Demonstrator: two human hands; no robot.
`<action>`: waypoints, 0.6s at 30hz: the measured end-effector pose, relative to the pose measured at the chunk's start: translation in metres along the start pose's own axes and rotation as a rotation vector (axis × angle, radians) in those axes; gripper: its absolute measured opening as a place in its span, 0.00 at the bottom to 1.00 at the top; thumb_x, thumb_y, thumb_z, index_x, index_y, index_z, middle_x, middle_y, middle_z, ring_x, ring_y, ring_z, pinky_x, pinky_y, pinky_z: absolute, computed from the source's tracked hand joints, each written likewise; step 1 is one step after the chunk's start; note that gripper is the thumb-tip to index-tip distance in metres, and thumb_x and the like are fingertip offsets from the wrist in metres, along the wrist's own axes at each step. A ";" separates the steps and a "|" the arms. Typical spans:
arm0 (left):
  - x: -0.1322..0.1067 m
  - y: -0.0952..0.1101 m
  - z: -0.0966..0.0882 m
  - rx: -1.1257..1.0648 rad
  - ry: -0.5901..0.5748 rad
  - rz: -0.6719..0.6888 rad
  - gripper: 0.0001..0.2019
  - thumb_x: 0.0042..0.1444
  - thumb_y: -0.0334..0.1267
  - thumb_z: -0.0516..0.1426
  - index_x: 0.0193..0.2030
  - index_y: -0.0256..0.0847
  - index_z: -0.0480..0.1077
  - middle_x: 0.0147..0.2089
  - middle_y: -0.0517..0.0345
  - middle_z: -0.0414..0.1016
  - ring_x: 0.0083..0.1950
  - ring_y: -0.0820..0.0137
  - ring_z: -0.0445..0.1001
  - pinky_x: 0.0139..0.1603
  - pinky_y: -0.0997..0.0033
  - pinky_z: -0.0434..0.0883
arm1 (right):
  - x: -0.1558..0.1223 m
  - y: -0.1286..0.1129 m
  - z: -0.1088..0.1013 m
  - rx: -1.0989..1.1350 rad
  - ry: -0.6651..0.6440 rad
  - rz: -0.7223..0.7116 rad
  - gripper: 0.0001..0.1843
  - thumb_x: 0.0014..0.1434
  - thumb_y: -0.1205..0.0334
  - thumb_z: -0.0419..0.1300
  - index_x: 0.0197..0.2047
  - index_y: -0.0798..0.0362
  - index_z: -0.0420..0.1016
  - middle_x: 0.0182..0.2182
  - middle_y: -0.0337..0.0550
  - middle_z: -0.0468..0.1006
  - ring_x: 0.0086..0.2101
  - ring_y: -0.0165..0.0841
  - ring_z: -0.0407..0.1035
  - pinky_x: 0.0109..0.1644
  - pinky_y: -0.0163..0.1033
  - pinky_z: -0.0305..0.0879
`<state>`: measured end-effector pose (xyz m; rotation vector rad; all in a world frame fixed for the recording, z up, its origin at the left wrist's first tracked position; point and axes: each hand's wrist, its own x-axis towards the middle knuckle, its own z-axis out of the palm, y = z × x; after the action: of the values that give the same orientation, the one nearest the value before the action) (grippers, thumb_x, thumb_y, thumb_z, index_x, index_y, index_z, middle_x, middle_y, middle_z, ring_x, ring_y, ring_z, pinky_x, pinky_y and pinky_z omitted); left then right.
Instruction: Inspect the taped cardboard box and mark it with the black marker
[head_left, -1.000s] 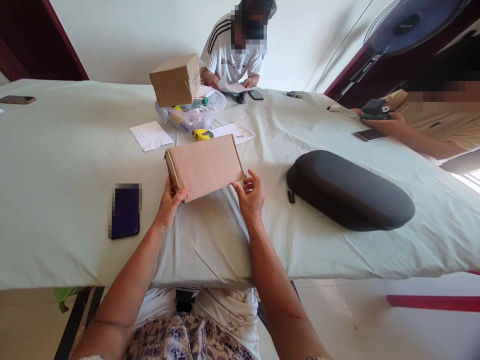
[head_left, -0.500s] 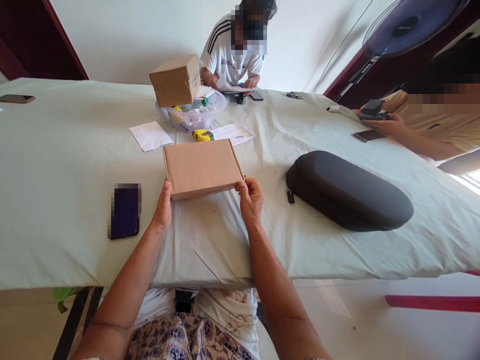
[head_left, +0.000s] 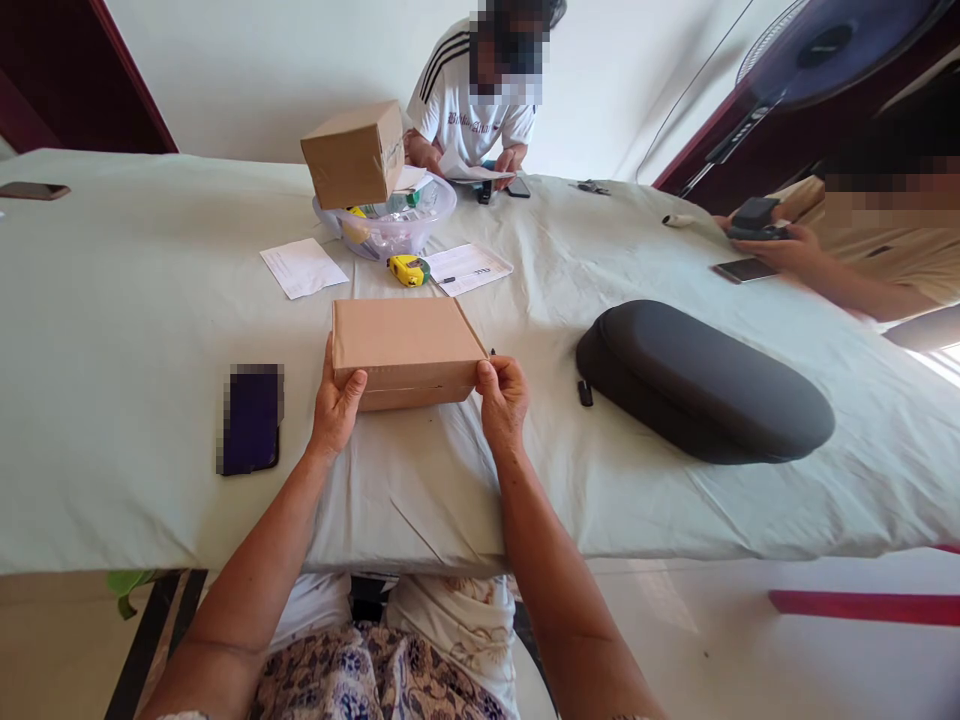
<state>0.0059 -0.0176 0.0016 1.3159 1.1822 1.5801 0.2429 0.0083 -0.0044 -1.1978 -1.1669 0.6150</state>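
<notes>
Between my hands is a flat brown cardboard box (head_left: 409,335), its lid closed and its front side turned partly toward me. My left hand (head_left: 336,405) grips its left end, thumb on the front face and fingers mostly hidden behind the side. At the front right corner, my right hand (head_left: 502,395) holds on with thumb and curled fingers. A small dark tip, too small to name, shows just above the right fingers. Just beyond the box lie a yellow tape measure (head_left: 409,269) and a printed paper (head_left: 472,268) with a pen on it.
A dark phone (head_left: 251,420) lies to the left, and a long black case (head_left: 705,380) to the right. Farther back, a plastic basin (head_left: 401,235) bears a second cardboard box (head_left: 352,155). One person (head_left: 472,120) sits opposite with papers; another at right holds a device (head_left: 757,220).
The box's near side has tipped up, so more of its front face shows. My left thumb has shifted onto that face. My right hand keeps nearly the same grip.
</notes>
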 end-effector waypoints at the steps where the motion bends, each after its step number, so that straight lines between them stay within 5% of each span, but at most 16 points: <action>1: 0.001 -0.002 0.000 -0.008 0.027 -0.003 0.39 0.58 0.63 0.59 0.73 0.48 0.60 0.72 0.46 0.67 0.74 0.57 0.63 0.77 0.54 0.56 | 0.000 0.000 0.000 0.010 -0.009 -0.006 0.20 0.59 0.40 0.62 0.33 0.50 0.71 0.25 0.34 0.66 0.27 0.28 0.62 0.31 0.34 0.64; 18: 0.008 -0.003 -0.004 -0.140 0.266 0.033 0.35 0.56 0.67 0.58 0.61 0.44 0.73 0.62 0.47 0.77 0.71 0.55 0.68 0.73 0.54 0.64 | -0.003 0.005 0.007 0.027 -0.114 -0.032 0.16 0.58 0.45 0.65 0.41 0.48 0.81 0.33 0.39 0.77 0.34 0.31 0.70 0.40 0.38 0.68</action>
<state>0.0007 -0.0095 0.0007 1.0646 1.1865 1.8696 0.2361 0.0099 -0.0107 -1.1312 -1.2671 0.6796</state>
